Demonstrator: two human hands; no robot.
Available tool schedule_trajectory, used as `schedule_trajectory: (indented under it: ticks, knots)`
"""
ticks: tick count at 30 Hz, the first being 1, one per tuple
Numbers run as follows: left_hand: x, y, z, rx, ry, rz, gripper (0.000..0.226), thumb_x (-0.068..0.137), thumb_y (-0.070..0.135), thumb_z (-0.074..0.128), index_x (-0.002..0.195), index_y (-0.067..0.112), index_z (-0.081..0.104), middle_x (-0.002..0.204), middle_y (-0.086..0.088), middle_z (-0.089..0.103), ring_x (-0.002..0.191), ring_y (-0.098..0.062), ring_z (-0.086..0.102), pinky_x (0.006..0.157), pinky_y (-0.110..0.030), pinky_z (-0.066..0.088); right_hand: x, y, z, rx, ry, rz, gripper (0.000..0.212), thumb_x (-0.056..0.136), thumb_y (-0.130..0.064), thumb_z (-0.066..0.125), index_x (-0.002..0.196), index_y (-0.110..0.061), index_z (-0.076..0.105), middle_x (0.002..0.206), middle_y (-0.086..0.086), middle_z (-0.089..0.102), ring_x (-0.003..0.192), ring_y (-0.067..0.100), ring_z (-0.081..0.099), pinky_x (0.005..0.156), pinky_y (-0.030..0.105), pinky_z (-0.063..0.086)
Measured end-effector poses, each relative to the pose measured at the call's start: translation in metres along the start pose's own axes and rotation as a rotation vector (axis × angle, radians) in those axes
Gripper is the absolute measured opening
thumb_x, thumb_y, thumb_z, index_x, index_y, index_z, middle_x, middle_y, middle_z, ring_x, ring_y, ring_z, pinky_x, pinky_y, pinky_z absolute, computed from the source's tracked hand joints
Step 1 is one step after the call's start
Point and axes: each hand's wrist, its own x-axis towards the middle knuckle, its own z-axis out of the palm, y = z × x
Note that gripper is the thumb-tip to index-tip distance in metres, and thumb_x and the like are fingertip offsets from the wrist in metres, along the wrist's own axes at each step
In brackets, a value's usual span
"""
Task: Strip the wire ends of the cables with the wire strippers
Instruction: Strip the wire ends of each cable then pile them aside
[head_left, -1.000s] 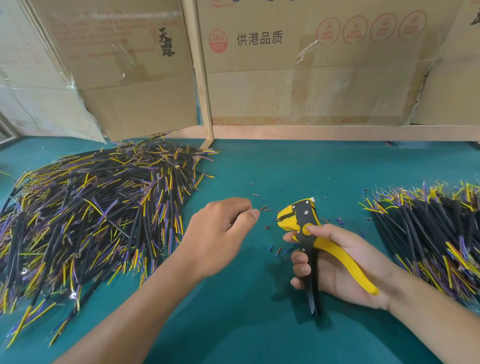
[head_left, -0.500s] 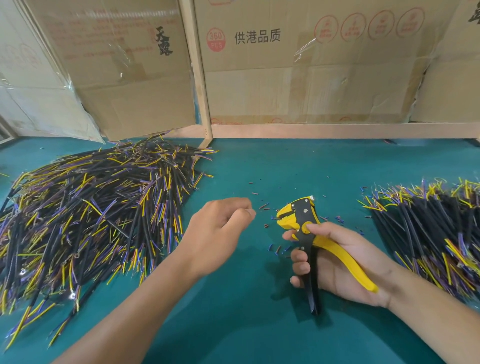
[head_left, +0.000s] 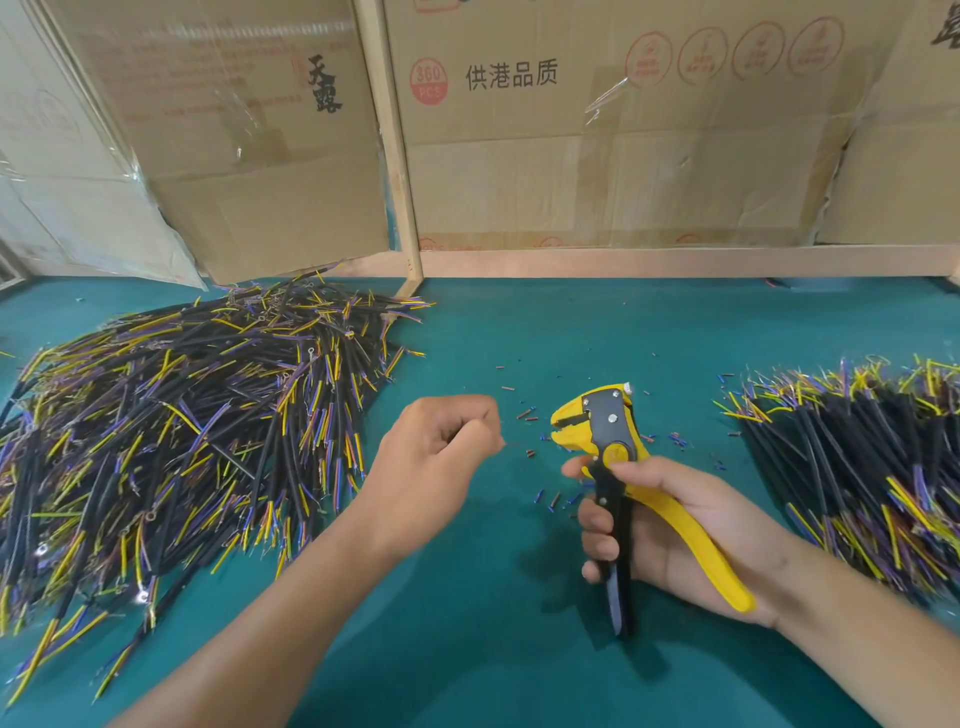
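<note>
Wire strippers (head_left: 605, 441) are gripped by the handles in the right hand (head_left: 691, 540). A thin wire strand (head_left: 514, 445) is pinched in the curled left hand (head_left: 436, 457), beside the tool's head

Teal bench mat (head_left: 519, 675) under both hands, taped cardboard box panels (head_left: 597, 171) forming the back wall beyond them, wooden upright (head_left: 392, 156) and bottom rail (head_left: 675, 262) framing it, even lighting.

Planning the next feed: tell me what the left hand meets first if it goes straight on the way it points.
Likely the wire strippers' yellow head: the left hand points right at it across bare mat, though depth is unclear.
</note>
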Motion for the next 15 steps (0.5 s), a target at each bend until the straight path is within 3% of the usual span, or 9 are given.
schedule_trajectory:
  ticks: [5,10,15]
  knots:
    - [0.0,0.006,0.0,-0.07,0.005,0.048,0.022,0.073,0.038,0.04,0.061,0.02,0.037,0.064,-0.011,0.03,0.063,-0.02,0.026,0.058,-0.04,0.023,-0.003,0.016,0.019,-0.115,-0.109,-0.017,0.035,0.089,-0.013,0.067,0.121,0.001,0.061,0.085,0.02,0.055,0.075,0.034,0.058,0.08,0.051,0.05]
    - [-0.002,0.003,0.003,-0.033,-0.005,0.077,0.022,0.079,0.035,0.038,0.066,0.018,0.04,0.063,0.006,0.032,0.063,-0.011,0.03,0.057,-0.034,0.027,-0.011,0.023,0.037,-0.186,-0.098,-0.061,0.026,0.091,-0.007,0.059,0.115,0.001,0.057,0.091,0.023,0.059,0.083,0.038,0.06,0.088,0.054,0.049]
    - [-0.003,0.003,0.006,0.01,-0.011,0.086,0.021,0.08,0.036,0.038,0.066,0.02,0.038,0.062,0.009,0.031,0.062,-0.009,0.029,0.056,-0.034,0.026,-0.015,0.023,0.043,-0.213,-0.131,-0.082,0.025,0.09,-0.006,0.057,0.115,0.0,0.057,0.092,0.023,0.058,0.085,0.039,0.06,0.094,0.056,0.046]
